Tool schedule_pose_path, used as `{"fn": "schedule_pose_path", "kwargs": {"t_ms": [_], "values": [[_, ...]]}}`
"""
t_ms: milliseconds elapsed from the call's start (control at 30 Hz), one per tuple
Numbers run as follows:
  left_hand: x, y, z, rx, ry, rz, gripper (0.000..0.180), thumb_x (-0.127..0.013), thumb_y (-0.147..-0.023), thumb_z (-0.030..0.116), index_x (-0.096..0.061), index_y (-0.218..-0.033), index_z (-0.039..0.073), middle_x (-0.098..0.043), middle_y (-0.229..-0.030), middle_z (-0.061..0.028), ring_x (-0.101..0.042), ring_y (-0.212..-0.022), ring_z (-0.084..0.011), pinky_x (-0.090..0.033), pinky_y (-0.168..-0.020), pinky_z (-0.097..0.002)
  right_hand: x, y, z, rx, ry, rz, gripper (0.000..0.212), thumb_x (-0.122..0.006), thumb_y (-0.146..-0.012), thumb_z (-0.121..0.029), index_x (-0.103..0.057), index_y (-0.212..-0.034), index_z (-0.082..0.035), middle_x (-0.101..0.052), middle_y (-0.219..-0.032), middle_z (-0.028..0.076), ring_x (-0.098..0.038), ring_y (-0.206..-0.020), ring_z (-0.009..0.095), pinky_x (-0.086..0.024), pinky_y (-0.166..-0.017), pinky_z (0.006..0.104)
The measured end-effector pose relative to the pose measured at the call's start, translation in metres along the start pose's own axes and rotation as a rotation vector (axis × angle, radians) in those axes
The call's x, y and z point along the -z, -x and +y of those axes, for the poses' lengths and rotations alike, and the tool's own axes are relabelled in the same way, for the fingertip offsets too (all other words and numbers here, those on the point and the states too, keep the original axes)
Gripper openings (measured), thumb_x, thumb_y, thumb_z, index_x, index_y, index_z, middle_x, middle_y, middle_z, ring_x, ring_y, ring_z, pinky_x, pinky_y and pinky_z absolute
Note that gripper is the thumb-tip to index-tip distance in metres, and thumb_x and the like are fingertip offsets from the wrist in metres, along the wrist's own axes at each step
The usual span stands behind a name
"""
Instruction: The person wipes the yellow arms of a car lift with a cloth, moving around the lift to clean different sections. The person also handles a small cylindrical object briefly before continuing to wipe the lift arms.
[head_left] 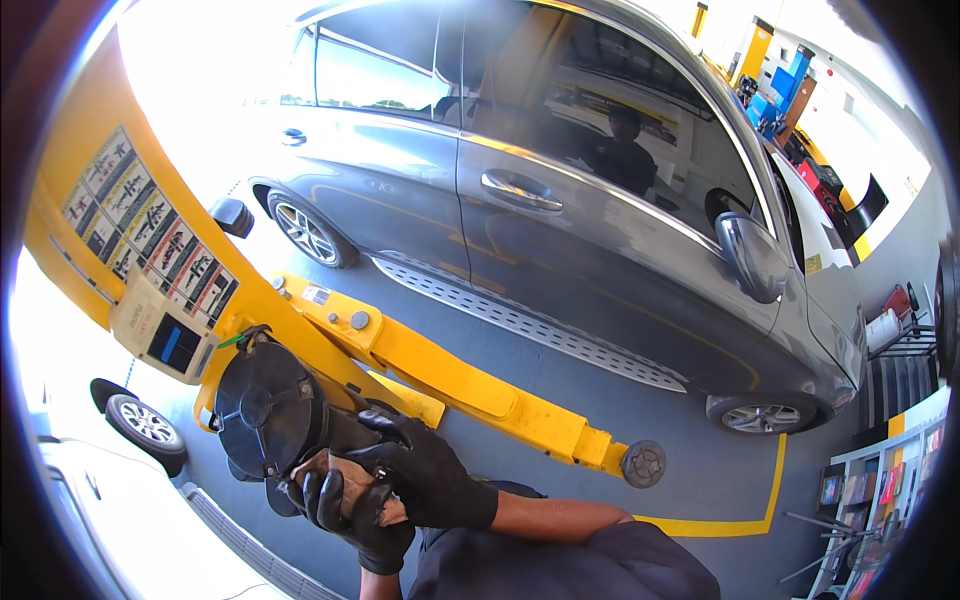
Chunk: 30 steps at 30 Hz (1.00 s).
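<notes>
Low, left of centre, a brown cloth [348,474] lies bunched between the left hand [372,533] and the right hand [432,478], both black-gloved. The left's fingers curl closed on it — the right bends inward, half-curled, its grip unclear. Beyond come a round black housing [262,405], a yellow lift arm [490,385] — then a grey car [590,240].

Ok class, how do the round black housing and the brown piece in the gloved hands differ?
The black housing is round and ribbed; the brown piece is irregular. The housing looks larger than the piece. The housing sits by the yellow post, while the piece is in the gloved left hand. Both are close together.
</notes>
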<state>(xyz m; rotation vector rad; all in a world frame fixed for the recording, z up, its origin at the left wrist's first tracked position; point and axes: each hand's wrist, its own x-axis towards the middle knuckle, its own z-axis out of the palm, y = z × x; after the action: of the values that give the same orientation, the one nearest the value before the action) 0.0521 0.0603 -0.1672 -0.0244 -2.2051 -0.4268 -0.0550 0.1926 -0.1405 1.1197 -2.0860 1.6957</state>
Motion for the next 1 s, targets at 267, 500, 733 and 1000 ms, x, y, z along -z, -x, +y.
{"fn": "schedule_pose_path", "kwargs": {"t_ms": [267,500,733,1000], "values": [[0.003,-0.004,0.001,0.016,-0.067,-0.023,0.037,-0.085,-0.084,0.009,-0.07,-0.116,0.021,-0.05,-0.149,-0.0139,-0.042,-0.151,-0.0455,-0.033,-0.124,-0.0632,-0.001,0.0,-0.003,-0.018,-0.018,-0.003,0.064,-0.093,-0.086,-0.038,-0.067,-0.14,-0.014,-0.059,-0.154,0.027,-0.058,-0.141,0.048,-0.048,-0.117,0.055],[0.006,-0.014,0.005,-0.035,-0.062,-0.02,0.05,-0.088,-0.081,-0.001,-0.067,-0.121,0.021,-0.046,-0.156,-0.0159,-0.041,-0.153,-0.0452,-0.032,-0.127,-0.0607,-0.004,0.0,0.0,-0.037,-0.059,-0.001,0.061,-0.087,-0.091,-0.044,-0.068,-0.14,-0.014,-0.06,-0.15,0.028,-0.053,-0.144,0.053,-0.038,-0.125,0.0627],[0.01,-0.013,0.004,-0.025,-0.071,-0.067,0.048,-0.088,-0.081,0.002,-0.067,-0.119,0.021,-0.045,-0.157,-0.0156,-0.038,-0.155,-0.0449,-0.03,-0.128,-0.0609,-0.002,-0.001,-0.003,-0.004,-0.012,0.01,0.063,-0.092,-0.087,-0.038,-0.067,-0.14,-0.013,-0.06,-0.153,0.027,-0.058,-0.141,0.048,-0.048,-0.117,0.0553],[0.008,-0.018,0.008,-0.02,-0.063,-0.045,0.041,-0.088,-0.082,0.002,-0.07,-0.114,0.02,-0.048,-0.156,-0.0142,-0.036,-0.158,-0.0443,-0.028,-0.131,-0.0604,-0.001,-0.002,-0.002,0.02,0.004,0.019,0.066,-0.093,-0.086,-0.04,-0.066,-0.14,-0.013,-0.061,-0.152,0.027,-0.059,-0.139,0.047,-0.049,-0.116,0.0542]]}}
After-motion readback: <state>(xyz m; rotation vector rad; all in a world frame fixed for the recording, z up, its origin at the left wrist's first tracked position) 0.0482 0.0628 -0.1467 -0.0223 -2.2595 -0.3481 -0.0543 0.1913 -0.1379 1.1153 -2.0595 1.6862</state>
